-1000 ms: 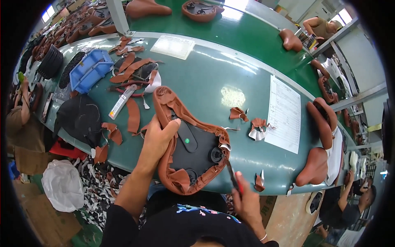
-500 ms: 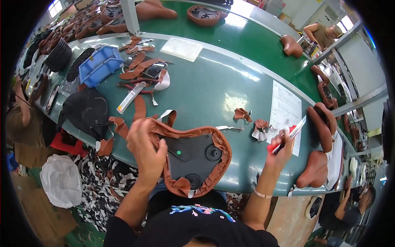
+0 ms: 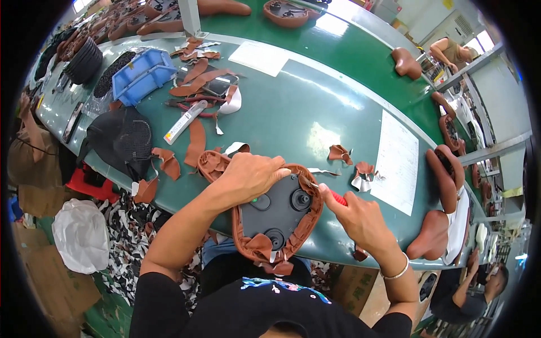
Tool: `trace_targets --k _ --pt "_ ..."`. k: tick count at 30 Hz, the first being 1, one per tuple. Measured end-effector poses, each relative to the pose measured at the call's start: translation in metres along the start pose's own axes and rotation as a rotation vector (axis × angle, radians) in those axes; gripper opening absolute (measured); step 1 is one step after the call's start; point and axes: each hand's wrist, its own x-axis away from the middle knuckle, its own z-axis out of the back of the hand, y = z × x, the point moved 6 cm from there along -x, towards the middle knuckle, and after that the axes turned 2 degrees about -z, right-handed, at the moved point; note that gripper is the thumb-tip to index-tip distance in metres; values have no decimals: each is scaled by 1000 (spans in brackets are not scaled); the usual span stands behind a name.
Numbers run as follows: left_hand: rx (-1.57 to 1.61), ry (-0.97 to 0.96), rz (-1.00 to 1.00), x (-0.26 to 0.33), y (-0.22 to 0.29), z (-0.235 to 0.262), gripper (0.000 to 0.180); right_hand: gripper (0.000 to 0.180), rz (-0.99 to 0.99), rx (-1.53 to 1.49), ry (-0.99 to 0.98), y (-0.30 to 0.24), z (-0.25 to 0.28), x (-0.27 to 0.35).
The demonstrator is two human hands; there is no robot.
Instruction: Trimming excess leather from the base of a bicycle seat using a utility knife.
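An upturned bicycle saddle [image 3: 260, 224] with a brown cover and a black base lies at the table's near edge, its narrow nose pointing to the far left. My left hand [image 3: 248, 177] reaches across it, fingers closed on the folded cover along the far rim. In my right hand [image 3: 363, 219] is a red-handled knife [image 3: 339, 198], its tip at the cover's edge on the right, just beside my left fingertips. A loose brown flap [image 3: 276, 266] hangs at the saddle's near end.
Brown scraps [image 3: 339, 153] lie around the table. A utility knife [image 3: 186, 121], a blue bin [image 3: 143, 76] and a black cap [image 3: 121, 138] stand to the left. Paper sheets [image 3: 394, 163] and finished saddles [image 3: 433, 234] are on the right. Several people work around the benches.
My right hand has brought the knife leftward to the saddle's rim. My left hand has moved from the nose to the far rim. A flap now shows at the near end.
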Motion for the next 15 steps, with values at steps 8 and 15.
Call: trace_targets --k 8,15 --pt "29 144 228 18 11 -1 30 62 -298 -106 -195 -25 -23 49" --pt "-100 334 309 36 20 -1 27 55 -456 -498 -51 -50 -9 88"
